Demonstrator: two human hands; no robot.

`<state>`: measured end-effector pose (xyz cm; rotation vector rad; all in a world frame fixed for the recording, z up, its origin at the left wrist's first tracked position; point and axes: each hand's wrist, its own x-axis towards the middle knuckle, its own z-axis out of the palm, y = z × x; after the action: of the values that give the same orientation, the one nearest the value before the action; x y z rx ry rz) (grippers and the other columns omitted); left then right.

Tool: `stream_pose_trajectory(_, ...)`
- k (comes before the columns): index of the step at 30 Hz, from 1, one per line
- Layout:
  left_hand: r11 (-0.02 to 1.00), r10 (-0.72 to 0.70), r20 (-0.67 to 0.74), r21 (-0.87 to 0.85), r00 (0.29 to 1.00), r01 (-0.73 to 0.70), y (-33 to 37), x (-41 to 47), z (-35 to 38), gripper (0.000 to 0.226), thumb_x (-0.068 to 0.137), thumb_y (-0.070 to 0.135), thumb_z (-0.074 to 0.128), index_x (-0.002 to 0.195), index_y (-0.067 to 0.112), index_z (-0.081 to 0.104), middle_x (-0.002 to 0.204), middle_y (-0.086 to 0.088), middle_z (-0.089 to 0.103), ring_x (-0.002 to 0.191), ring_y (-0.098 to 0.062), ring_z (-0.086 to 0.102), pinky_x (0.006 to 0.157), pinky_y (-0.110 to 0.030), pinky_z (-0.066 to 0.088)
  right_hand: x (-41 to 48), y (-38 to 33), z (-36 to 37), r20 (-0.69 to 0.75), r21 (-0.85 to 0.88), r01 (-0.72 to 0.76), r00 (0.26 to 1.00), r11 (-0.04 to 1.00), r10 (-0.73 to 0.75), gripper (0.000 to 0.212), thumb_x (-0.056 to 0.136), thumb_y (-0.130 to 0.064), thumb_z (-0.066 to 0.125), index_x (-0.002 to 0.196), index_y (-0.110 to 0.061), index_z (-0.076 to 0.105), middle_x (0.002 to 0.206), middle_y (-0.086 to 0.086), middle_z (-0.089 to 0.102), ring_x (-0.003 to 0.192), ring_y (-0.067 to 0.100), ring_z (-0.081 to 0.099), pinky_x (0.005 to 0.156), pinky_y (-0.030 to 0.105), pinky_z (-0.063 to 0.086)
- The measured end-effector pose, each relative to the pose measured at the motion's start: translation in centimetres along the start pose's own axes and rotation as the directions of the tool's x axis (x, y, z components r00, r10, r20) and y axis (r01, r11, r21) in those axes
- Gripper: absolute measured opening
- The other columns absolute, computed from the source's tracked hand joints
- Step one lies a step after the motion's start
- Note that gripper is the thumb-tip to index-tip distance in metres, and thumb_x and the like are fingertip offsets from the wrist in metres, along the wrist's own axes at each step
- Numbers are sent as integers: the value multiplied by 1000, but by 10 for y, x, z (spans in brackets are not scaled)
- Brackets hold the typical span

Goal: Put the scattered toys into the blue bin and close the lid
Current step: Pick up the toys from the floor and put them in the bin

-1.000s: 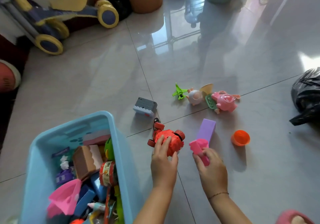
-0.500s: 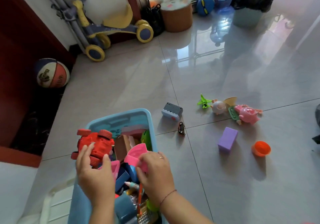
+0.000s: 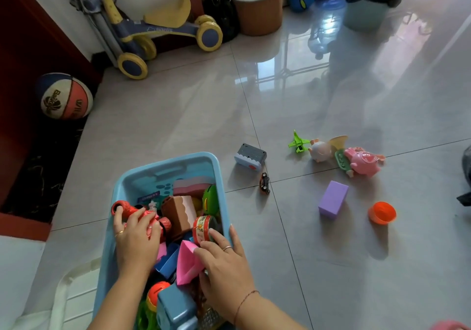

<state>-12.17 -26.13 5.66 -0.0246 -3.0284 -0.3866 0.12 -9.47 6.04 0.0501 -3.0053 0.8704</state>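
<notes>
The bin (image 3: 142,179) is sitting at the frame's lower centre. A block (image 3: 332,199) and a cup (image 3: 381,213) are lying on the floor (image 3: 178,115) to its right.

The near end of the blue bin (image 3: 165,160) runs off the picture's bottom edge. The left hand (image 3: 135,238) grips the red toy car (image 3: 127,208) and covers most of its body. The right hand (image 3: 224,266) lies over a pink toy (image 3: 187,260); whether it holds it cannot be told. A black bag (image 3: 468,176) is cut off at the right. The small toy car (image 3: 264,183) on the floor is too small for detail.
</notes>
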Motion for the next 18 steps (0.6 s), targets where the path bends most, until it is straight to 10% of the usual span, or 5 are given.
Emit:
stream_pose_trajectory(5, 996, 4, -11, 89, 1000, -3, -4, -4, 6, 33, 90, 17, 57, 120, 9, 63, 133, -12, 56, 142, -30, 15, 114, -51, 21, -5, 9, -1, -40, 232, 44, 999, 972, -36, 41, 83, -36, 45, 123, -32, 50, 136, -11, 50, 133, 11, 39, 117, 46, 12)
stream_pose_trajectory(10, 978, -196, -55, 55, 979, 199, 39, 3, -4, 60, 90, 46, 36, 140, 13, 42, 150, -13, 34, 144, -32, 10, 114, -59, 1, -25, 88, -21, -312, 316, -210, 898, 925, 311, 45, 79, -39, 50, 123, -28, 49, 142, -1, 42, 128, 18, 40, 108, 36, 26)
stream_pose_trajectory(14, 972, 138, -236, -153, 962, -177, 156, -7, 7, 67, 86, 49, 35, 142, 12, 37, 151, -15, 31, 142, -34, 18, 114, -51, 2, -46, 206, -47, -387, 267, -594, 655, 759, 649, 58, 72, -38, 60, 125, -15, 53, 138, 18, 45, 122, 38, 47, 101, 49, 39)
stream_pose_trajectory(18, 856, 456, 40, -294, 889, -425, 271, -51, 72, 66, 88, 51, 33, 144, 18, 33, 152, -9, 31, 141, -28, 25, 117, -43, 14, -66, 290, -75, -291, 249, -805, 468, 538, 834, 73, 72, -25, 75, 137, -19, 42, 148, 18, 30, 131, 40, 32, 108, 52, 26)
